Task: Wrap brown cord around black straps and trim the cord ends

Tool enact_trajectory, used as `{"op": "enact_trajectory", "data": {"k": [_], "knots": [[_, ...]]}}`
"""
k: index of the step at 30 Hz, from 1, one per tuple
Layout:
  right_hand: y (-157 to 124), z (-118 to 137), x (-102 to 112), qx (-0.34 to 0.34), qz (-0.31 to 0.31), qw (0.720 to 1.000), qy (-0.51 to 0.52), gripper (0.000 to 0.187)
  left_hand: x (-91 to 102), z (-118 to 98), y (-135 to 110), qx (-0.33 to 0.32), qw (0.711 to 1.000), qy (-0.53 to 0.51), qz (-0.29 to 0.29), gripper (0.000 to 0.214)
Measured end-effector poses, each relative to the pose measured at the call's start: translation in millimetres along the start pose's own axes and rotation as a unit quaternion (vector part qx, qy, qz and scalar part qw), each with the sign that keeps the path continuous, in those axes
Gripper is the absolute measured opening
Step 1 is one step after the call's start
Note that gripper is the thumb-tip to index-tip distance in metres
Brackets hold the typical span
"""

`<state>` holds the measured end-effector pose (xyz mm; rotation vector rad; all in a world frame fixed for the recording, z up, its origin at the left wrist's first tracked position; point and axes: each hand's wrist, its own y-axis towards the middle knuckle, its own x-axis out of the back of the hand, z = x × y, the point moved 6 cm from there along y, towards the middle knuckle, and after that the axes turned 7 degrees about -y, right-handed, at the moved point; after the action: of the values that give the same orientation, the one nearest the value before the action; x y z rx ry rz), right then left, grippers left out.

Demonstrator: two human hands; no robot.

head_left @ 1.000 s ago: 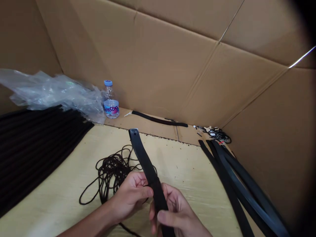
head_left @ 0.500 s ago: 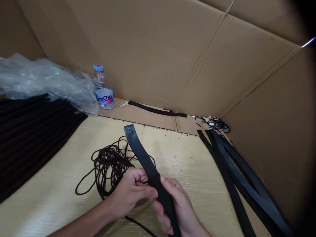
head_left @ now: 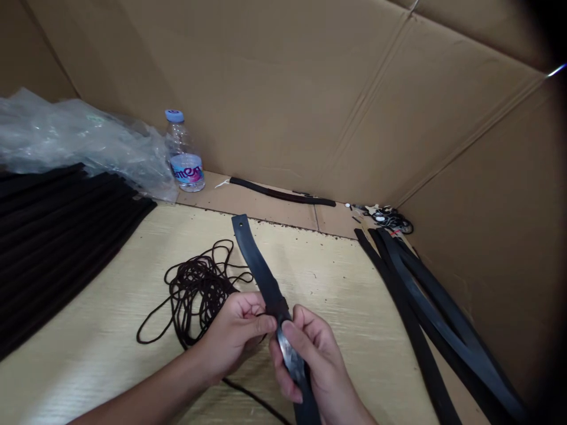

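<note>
A flat black strap (head_left: 257,260) rises at a slant in front of me, with a small eyelet hole at its far end. My right hand (head_left: 316,354) is closed round its lower part, thumb on the face where a shiny patch shows. A narrow dark band of cord (head_left: 277,306) lies across the strap just above the thumbs. At the strap's left edge, my left hand (head_left: 243,327) pinches the dark cord close to that band; its fingertips are partly hidden. A loose tangle of the same thin cord (head_left: 201,292) lies on the table behind my left hand.
Many black strips (head_left: 66,230) lie side by side at left, under clear plastic film (head_left: 88,141). A water bottle (head_left: 188,165) stands by the cardboard wall (head_left: 266,88). More black straps (head_left: 411,307) lie at right, near small scraps (head_left: 390,218). One short strip (head_left: 283,195) rests along the back.
The strap has turned in my hands, so a shiny patch now shows under my right thumb. Its far end has shifted slightly right and up. My right thumb has moved onto the strap's face.
</note>
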<state>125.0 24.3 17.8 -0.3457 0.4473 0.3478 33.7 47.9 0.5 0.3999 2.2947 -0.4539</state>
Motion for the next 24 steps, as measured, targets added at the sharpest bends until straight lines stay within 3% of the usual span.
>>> {"op": "enact_trajectory", "data": {"k": [6,13,18,21,24], "knots": [[3,0,3,0.002,-0.009,0.999,0.051,0.03,-0.1,-4,1,-0.02,1.0,-0.014,-0.014,0.036],[1,3,8,0.003,-0.019,0.995,0.097,0.018,14.7,-13,2,-0.057,0.996,-0.003,-0.075,0.041],[2,-5,10,-0.046,-0.026,0.997,0.055,0.052,8.1,-10,5,-0.009,1.0,-0.014,0.008,0.047],[3,-9,10,-0.063,-0.028,0.997,0.044,0.038,7.0,-10,5,-0.007,1.0,-0.013,0.017,0.047],[0,-13,8,-0.074,0.003,0.996,0.044,0.037,4.6,-12,4,-0.007,0.999,-0.012,0.032,0.043]]}}
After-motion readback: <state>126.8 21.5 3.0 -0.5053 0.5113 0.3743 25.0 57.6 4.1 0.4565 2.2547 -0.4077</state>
